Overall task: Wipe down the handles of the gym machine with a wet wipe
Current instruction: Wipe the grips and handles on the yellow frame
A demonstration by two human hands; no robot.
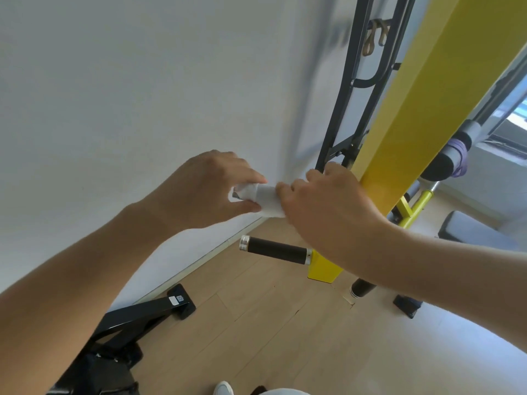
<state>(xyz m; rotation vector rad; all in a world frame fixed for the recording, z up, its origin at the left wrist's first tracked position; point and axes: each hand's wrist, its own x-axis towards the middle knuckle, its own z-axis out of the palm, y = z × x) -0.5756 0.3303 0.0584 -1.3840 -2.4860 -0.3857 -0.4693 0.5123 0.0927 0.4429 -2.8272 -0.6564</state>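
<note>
We hold the wet wipe (pixel 268 201) in the air between both hands, above the handle (pixel 276 250): the left hand (pixel 212 189) pinches its crumpled left end, the right hand (pixel 328 206) grips its right edge. We judge we are unfolding it, with wiping not yet begun. Next, lower it onto the black handle, which runs left to right, its capped end pointing left toward the wall (pixel 128 95).

White wipe (pixel 268 201), black handle (pixel 275 250), yellow post (pixel 413 109).
</note>
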